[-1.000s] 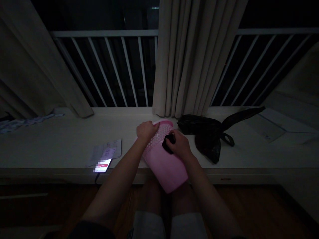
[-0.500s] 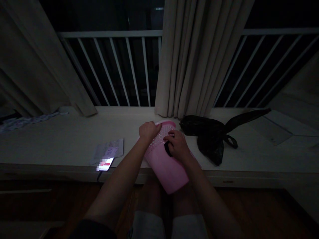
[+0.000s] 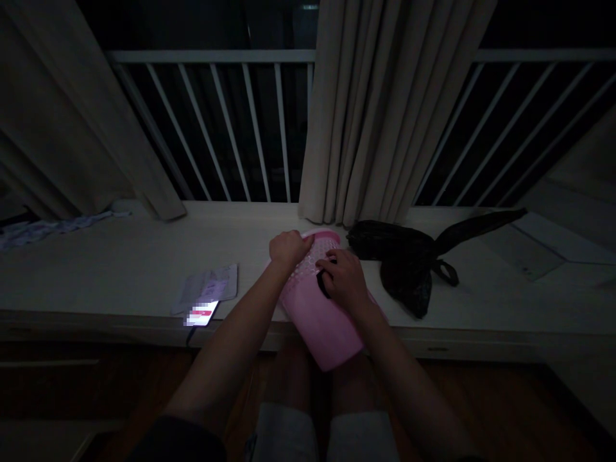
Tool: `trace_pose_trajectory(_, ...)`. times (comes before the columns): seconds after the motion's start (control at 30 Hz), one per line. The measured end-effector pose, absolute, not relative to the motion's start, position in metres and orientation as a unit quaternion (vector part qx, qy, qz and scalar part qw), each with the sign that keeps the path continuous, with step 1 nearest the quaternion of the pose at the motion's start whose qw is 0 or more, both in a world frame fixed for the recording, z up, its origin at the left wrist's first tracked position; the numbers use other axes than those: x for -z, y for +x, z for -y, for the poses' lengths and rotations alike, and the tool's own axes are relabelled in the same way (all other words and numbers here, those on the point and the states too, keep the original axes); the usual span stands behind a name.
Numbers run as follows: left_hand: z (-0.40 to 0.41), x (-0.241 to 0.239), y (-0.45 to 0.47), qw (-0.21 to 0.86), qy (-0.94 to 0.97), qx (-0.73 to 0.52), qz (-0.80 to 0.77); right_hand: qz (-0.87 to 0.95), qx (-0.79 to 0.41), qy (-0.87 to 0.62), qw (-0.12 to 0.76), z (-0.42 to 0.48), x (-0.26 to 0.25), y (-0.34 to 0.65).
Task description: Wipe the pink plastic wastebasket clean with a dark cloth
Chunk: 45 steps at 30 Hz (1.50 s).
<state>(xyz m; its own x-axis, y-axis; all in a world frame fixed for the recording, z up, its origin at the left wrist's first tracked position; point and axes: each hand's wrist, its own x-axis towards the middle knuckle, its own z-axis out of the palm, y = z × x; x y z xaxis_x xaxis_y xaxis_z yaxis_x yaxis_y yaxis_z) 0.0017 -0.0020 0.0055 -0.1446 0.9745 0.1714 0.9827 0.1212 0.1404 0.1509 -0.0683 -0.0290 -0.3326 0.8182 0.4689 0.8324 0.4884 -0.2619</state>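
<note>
A pink plastic basket (image 3: 321, 321) with a perforated upper wall lies tilted over the front edge of a white ledge (image 3: 120, 269), its mouth facing the window. My left hand (image 3: 287, 247) is closed on the basket's rim. My right hand (image 3: 344, 279) presses on the perforated side, fingers curled over a small dark thing (image 3: 321, 282) that I cannot make out. The room is very dim.
A black plastic bag (image 3: 407, 256) lies on the ledge right of the basket. A lit phone (image 3: 201, 314) and papers (image 3: 209, 289) lie to the left. A curtain (image 3: 380, 109) hangs behind, before white window bars. Paper sheets lie far right.
My right hand has slid a little up the basket's side and covers more of the dark thing. The left hand keeps its hold on the rim.
</note>
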Motion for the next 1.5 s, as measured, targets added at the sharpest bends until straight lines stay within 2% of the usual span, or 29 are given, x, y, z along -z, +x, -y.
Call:
trace_pose_trajectory(0.63, 0.002, -0.003, 0.002, 0.031, -0.652, 0.117, 0.749, 0.796, 0.028, -0.486, 0.358, 0.063, 0.042, 0.154)
trace_pose_trajectory(0.93, 0.001, 0.0, 0.0, 0.042, -0.651, 0.122, 0.748, 0.819, 0.015, -0.483, 0.309, 0.063, 0.037, 0.151)
trace_pose_trajectory(1.3, 0.001, -0.003, 0.002, 0.034, -0.652, 0.117, 0.748, 0.816, 0.102, -0.512, 0.247, 0.072, 0.027, 0.141)
trace_pose_trajectory(1.5, 0.0, -0.003, 0.003, 0.035, -0.654, 0.118, 0.747, 0.809, 0.115, -0.517, 0.255, 0.07, 0.03, 0.142)
